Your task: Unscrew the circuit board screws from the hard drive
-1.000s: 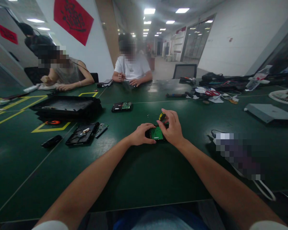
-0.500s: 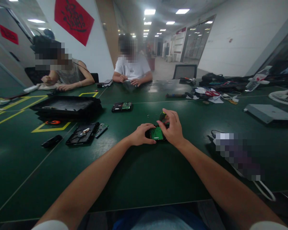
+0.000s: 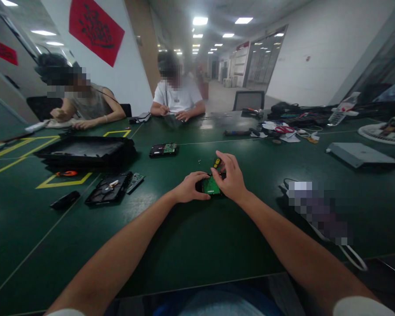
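Observation:
A hard drive [image 3: 211, 186] lies on the green table with its green circuit board facing up. Around its left end curls my left hand [image 3: 191, 188], thumb along the near edge and fingers along the far edge. My right hand [image 3: 231, 177] is closed on a yellow and black screwdriver [image 3: 217, 163] above the drive's right part. The screwdriver's handle shows between the fingers; its tip is hidden. A few tiny light bits, perhaps screws, [image 3: 199, 161] lie just beyond the drive.
To the left are an opened hard drive [image 3: 108, 189], a loose circuit board [image 3: 135, 182], a dark elongated object [image 3: 65, 200] and black trays [image 3: 85, 151]. Another drive [image 3: 163, 149] lies farther back. At right sit a grey metal box [image 3: 362, 154] and a blurred pouch [image 3: 319, 210]. Two people sit opposite.
The whole view has shifted slightly. The screwdriver handle has turned in my right fingers and shows more yellow. My left hand keeps its hold on the hard drive.

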{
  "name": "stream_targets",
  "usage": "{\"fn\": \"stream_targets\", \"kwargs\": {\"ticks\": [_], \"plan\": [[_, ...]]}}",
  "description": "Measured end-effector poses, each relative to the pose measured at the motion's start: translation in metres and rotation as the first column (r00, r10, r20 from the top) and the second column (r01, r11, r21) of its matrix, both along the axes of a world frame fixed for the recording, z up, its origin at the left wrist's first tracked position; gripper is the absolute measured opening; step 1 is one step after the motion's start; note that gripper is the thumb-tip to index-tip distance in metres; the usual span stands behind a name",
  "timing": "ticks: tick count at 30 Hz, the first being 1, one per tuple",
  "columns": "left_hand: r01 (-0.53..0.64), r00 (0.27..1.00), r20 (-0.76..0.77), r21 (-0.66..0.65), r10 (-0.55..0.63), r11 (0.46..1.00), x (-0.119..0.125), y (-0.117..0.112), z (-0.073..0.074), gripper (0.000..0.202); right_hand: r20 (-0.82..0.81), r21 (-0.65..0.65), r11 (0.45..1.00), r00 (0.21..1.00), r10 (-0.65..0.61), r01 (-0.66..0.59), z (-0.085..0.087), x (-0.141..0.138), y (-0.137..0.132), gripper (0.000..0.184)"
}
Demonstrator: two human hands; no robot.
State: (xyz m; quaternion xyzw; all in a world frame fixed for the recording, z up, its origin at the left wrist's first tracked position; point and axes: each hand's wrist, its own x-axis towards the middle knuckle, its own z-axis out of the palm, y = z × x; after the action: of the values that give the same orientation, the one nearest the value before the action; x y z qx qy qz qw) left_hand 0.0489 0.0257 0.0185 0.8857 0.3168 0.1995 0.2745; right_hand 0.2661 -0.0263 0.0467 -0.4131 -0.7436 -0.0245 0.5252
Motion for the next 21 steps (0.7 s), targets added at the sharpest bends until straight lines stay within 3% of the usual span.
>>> {"fn": "stream_targets", "kwargs": {"ticks": [8,16,21], "plan": [[-0.013,1.0,0.009,-0.025,0.014,1.0,0.001,-0.003,0.001,0.087,0.059,-0.01,1.0,0.998,0.03,-0.03,0.011,0.006,-0.002,0.056],[0.001,1.0,0.029,-0.051,0.0,0.999,0.009,-0.012,0.001,0.087,0.019,0.004,1.0,1.0,-0.004,0.004,0.007,0.017,-0.004,0.057],[0.005,1.0,0.017,-0.049,-0.005,0.999,0.012,-0.015,-0.001,0.089,0.037,-0.049,0.997,0.997,0.068,-0.067,0.008,0.016,-0.005,0.059]]}}
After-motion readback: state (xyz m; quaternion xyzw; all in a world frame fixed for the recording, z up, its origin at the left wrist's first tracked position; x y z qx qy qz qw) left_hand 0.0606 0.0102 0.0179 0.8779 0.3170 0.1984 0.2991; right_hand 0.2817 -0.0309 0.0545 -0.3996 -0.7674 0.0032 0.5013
